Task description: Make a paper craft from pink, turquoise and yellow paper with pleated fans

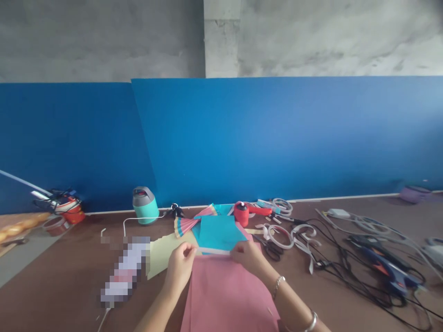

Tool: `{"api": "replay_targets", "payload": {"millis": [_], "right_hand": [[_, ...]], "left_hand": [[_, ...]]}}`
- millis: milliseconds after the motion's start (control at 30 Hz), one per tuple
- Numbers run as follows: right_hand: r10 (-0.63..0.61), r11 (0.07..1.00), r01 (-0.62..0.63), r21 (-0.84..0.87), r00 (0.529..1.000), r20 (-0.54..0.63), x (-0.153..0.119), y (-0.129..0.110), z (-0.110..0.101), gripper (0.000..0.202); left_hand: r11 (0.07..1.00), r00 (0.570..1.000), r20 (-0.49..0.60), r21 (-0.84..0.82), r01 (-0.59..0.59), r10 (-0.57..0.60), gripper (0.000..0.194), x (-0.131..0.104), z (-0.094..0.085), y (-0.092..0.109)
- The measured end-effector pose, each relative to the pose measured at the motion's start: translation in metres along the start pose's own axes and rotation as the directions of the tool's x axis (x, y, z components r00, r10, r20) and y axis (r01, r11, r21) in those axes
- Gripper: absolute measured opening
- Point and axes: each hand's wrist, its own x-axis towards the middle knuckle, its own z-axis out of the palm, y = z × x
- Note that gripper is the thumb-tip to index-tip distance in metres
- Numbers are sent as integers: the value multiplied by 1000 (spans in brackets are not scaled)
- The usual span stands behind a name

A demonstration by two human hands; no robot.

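A narrow white strip (212, 251) runs level between my two hands along the far edge of a pink paper sheet (228, 290). My left hand (180, 265) pinches its left end, and my right hand (249, 257) pinches the right end. From this view I cannot tell whether it is tape or a folded paper edge. Just beyond lies a blue paper sheet (218, 233). Pale green paper (164, 253) spreads out left of my left hand. Behind the blue sheet rests a pleated striped paper fan (188, 225).
At the back stand a teal jug (145, 206) and a red tool (242, 214). Tape rolls (281, 235) and scissors (273, 251) lie to the right, near tangled cables (341, 258) and a blue-black tool (387, 269). A blurred-out object (126, 269) sits left.
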Motion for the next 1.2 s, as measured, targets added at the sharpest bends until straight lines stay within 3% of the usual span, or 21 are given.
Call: {"api": "replay_targets", "payload": {"millis": [133,300,500,633,867,1200], "right_hand": [[-25,998,22,-51,998,-61,-1,-2,2,14],[-25,987,16,-163,998,-54,-2,0,3,14],[-77,958,57,-281,995,-58,-2,3,12,16],[-87,944,63,-324,994,-61,0,8,16,17],[-99,930,69,-362,993,-65,-3,6,17,17],[-83,906,58,-420,996,-42,-4,2,17,15]], "left_hand": [[999,999,-27,28,20,-19,26,-1,-5,0],[994,992,89,-66,92,-86,25,-4,-4,-5],[995,993,81,58,75,-80,19,-9,4,-15],[980,987,45,132,147,-154,33,-11,7,-12],[957,983,46,238,164,-180,21,-8,9,-6],[936,975,55,296,188,-213,21,-7,11,-5]]}}
